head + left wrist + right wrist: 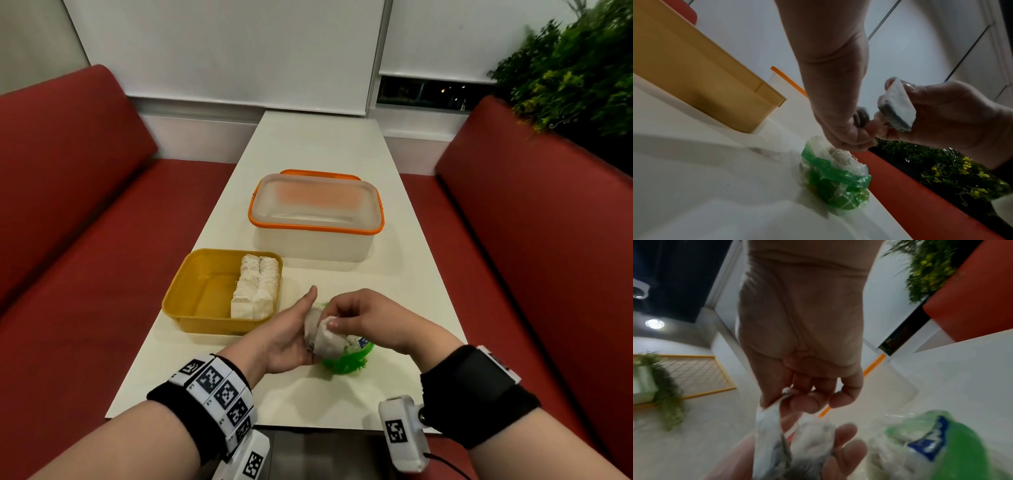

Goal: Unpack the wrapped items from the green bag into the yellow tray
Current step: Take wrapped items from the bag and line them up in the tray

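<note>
The green bag (347, 359) lies on the white table (318, 144) right under both hands, its mouth open (830, 175). My left hand (291, 329) stands palm to the right, thumb up, fingers curled round a white wrapped item (813, 439). My right hand (356, 315) pinches a second white wrapped item (329, 339) by its top end, held against the left palm (898, 105). The yellow tray (191, 291) sits to the left, with several wrapped items (255, 287) lined along its right side. More wrapped items show inside the bag (906, 433).
A clear lidded container with an orange rim (315, 219) stands behind the tray and hands. Red benches (68, 205) run along both sides of the narrow table. A leafy plant (575, 75) is at the far right. A dark flat object (325, 452) lies past the near edge.
</note>
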{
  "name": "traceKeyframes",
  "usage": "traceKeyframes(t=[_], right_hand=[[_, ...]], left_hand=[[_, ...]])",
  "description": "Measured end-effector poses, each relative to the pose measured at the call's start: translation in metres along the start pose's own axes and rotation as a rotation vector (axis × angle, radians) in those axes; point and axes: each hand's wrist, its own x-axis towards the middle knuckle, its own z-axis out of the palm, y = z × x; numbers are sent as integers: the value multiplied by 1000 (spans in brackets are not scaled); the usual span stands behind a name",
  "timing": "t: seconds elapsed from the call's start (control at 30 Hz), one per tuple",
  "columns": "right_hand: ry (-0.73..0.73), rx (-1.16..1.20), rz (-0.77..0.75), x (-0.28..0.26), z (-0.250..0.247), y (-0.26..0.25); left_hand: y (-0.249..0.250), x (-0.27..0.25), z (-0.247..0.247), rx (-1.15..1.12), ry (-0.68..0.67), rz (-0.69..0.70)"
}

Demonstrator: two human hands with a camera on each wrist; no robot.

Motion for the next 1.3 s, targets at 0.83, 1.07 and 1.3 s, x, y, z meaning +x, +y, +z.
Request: traceKeyframes(t=[0.83, 1.07, 1.3], right_hand=[[360, -288, 352, 22, 20, 51], [435, -94, 239, 5, 13, 58], [491, -68, 191, 0, 6, 61]], left_hand=[[-21, -2, -23, 14, 204, 153], [-20, 2, -20, 34, 225, 128], [-14, 4, -18, 20, 214, 102]])
